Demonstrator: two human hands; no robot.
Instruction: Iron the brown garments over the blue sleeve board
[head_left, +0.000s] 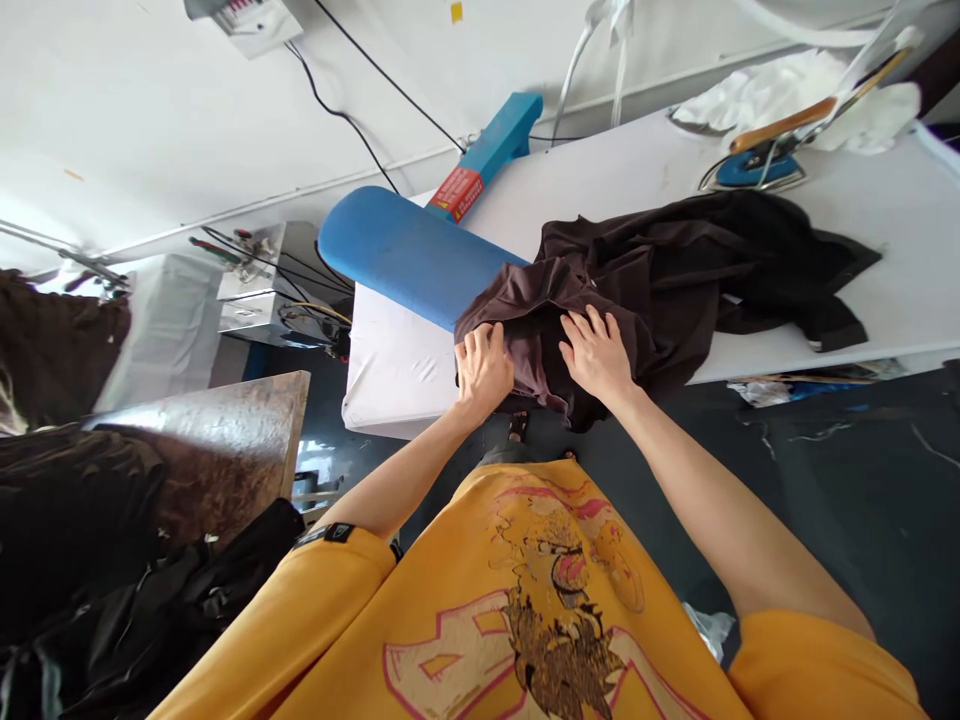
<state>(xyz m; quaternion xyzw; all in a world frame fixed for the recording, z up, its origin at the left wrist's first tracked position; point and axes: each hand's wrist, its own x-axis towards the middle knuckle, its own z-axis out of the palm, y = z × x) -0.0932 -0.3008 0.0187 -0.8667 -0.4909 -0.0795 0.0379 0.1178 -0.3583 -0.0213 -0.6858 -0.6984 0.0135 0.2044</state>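
Note:
A dark brown garment (675,270) lies crumpled across the white ironing table (900,215), one end pulled over the tip of a blue padded sleeve arm (397,250). My left hand (484,368) grips the garment's near edge, fingers curled into the cloth. My right hand (598,352) rests on top of the fabric beside it, fingers spread and pressing down. Both forearms reach out from my yellow printed shirt.
An iron (757,165) with a wooden handle sits at the table's far right, next to white cloth (787,95). A brown wooden surface (225,440) and heaps of dark garments (112,600) lie to the left. Cables and a metal box (262,275) stand behind.

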